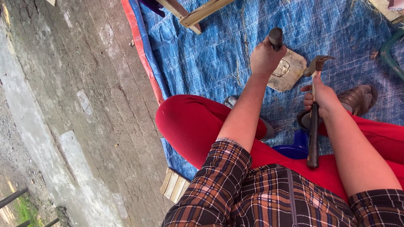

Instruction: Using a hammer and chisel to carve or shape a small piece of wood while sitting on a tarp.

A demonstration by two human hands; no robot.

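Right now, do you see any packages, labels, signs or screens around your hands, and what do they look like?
No packages, labels, signs or screens show.
Nearest thing: a flat tan wooden slab with a carved outline, lying on the blue tarp.
Left hand grips a dark-handled tool upright on the slab.
Right hand holds a hammer.

**Chisel, hammer and a little carved slab on the tarp**

The chisel [276, 38] has a dark rounded handle and stands about upright over a small pale slab [290, 69], which lies flat on the blue tarp with a shallow carved outline on top. The hammer [313, 113] has a dark handle and a worn metal head hovering right beside the slab.
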